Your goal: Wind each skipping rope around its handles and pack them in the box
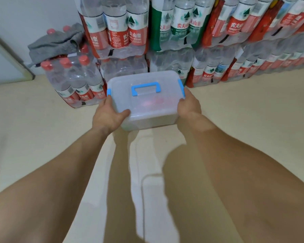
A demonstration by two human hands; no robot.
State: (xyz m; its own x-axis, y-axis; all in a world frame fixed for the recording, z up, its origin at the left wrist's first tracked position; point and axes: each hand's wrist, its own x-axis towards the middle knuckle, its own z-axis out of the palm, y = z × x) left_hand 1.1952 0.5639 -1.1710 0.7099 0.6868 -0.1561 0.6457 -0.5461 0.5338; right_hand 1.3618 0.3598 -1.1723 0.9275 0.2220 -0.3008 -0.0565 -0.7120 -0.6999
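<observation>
A translucent plastic box (144,106) with its lid on, a blue handle (146,88) and blue side latches, is held above the floor between both hands. My left hand (109,114) grips its left side, thumb across the lid's near corner. My right hand (189,106) grips its right side below the latch. A faint pink and red shape shows through the lid; the ropes themselves cannot be made out.
Shrink-wrapped packs of water bottles (174,32) are stacked along the wall just behind the box. A smaller pack (74,81) stands at the left with a grey cloth (56,44) on it. Beige floor (253,109) spreads to both sides.
</observation>
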